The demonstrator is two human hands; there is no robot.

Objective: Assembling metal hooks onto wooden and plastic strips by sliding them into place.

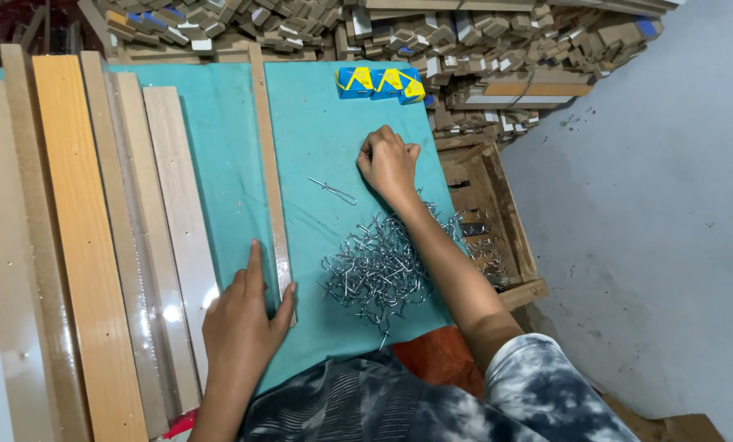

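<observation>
We rest our left hand (239, 323) flat on the teal cloth (334, 147) of the table, its fingers spread and its grip apart, the thumb touching the near end of a thin wooden strip (270, 176) that runs away from us. Our right hand (389, 162) sits farther out, curled into a closed grip, though we cannot tell what it pinches. A single metal hook (334, 191) lies just left of it, and a pile of hooks (379, 270) lies under our forearm.

Small woodworking workshop, wooden strips (88, 245) on a teal-covered bench (317, 123), stacked offcuts (481, 41), metal hooks (379, 274)
</observation>
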